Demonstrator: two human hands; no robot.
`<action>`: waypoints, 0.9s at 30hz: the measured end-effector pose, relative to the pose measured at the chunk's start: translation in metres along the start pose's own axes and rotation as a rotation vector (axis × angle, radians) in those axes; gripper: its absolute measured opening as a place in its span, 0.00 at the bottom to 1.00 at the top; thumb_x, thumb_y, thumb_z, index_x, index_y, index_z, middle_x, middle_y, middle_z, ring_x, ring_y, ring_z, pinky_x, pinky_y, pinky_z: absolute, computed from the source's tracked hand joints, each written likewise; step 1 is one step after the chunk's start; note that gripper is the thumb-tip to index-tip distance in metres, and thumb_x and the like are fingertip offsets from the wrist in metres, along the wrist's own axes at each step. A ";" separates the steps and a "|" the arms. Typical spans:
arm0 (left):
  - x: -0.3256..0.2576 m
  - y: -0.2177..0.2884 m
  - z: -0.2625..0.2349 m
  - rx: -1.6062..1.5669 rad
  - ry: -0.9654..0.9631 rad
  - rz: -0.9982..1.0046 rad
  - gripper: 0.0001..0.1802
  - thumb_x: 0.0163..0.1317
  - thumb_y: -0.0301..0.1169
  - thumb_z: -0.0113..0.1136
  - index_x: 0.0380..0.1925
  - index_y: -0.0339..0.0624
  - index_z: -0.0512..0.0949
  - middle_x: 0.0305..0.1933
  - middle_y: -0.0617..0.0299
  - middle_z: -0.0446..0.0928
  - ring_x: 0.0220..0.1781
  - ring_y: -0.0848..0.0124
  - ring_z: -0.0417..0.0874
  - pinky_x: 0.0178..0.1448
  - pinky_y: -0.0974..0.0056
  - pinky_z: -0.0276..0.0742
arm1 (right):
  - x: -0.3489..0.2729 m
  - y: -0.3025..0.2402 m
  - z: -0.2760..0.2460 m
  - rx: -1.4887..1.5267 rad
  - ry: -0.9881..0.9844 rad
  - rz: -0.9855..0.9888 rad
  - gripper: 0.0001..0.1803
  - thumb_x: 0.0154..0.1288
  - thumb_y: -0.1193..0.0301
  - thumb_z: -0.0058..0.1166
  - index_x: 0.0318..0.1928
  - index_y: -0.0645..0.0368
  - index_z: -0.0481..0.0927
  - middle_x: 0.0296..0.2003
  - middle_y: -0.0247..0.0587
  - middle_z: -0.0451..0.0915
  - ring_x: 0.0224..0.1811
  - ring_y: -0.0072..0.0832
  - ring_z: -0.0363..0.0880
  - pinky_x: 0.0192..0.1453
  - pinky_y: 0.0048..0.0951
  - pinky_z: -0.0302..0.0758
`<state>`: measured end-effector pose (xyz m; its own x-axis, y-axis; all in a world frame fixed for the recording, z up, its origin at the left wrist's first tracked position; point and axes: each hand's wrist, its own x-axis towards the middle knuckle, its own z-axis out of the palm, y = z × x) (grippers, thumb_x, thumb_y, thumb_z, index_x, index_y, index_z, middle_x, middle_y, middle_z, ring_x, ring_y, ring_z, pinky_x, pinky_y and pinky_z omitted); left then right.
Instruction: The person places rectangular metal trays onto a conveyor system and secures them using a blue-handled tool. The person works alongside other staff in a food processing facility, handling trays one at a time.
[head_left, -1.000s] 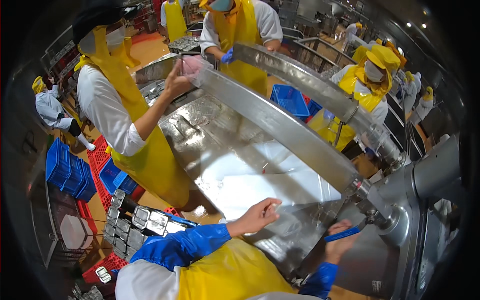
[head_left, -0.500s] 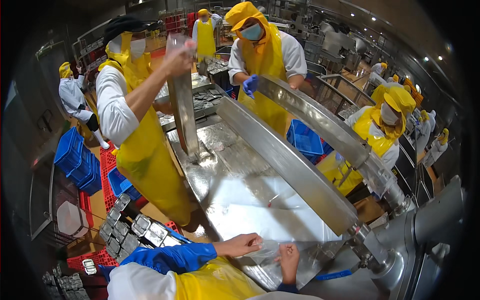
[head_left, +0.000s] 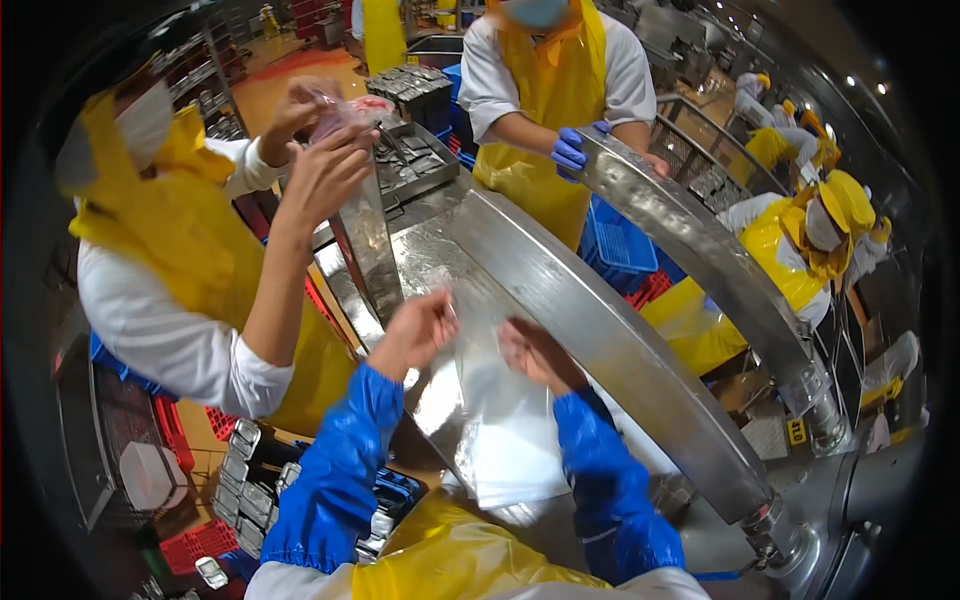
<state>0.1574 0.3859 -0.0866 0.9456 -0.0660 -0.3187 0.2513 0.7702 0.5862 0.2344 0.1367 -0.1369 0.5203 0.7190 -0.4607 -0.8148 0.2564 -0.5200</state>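
Note:
My two hands are raised over the steel table, with a thin clear plastic film [head_left: 474, 312] between them. My left hand [head_left: 420, 326] pinches it, and a crumpled bit stands up above the fingers. My right hand [head_left: 533, 352], slightly blurred, has curled fingers at the film's other side, close to the near long steel tube [head_left: 600, 330]. Below my hands, white sheets [head_left: 515, 465] lie on the steel table [head_left: 432, 395]. At left, a co-worker's hands [head_left: 335, 165] gather clear film at the top of an upright tall metal mould [head_left: 368, 245].
Across the table, a co-worker's gloved hand [head_left: 570, 152] holds the end of a second long steel tube [head_left: 690, 245]. A tray of metal pieces [head_left: 410, 165] stands at the far end. Blue crates [head_left: 615, 245] lie beyond the tubes; metal moulds [head_left: 245, 475] are stacked at lower left.
Both my hands have moved up and forward from the table's near edge with the film. The left co-worker has leaned closer and now has both hands at the mould's top.

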 end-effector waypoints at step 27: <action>-0.127 -0.167 0.312 1.257 -0.535 0.700 0.11 0.66 0.28 0.66 0.45 0.34 0.81 0.40 0.51 0.84 0.40 0.61 0.89 0.42 0.61 0.84 | -0.202 0.017 -0.154 0.441 0.224 -0.820 0.15 0.77 0.57 0.51 0.49 0.53 0.80 0.39 0.33 0.83 0.37 0.25 0.79 0.35 0.28 0.73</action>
<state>0.0604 0.0677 0.0885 0.8371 -0.3552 0.4160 -0.5152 -0.2562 0.8179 0.1554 -0.1039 -0.1636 0.9713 0.0785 -0.2245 -0.1738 0.8784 -0.4451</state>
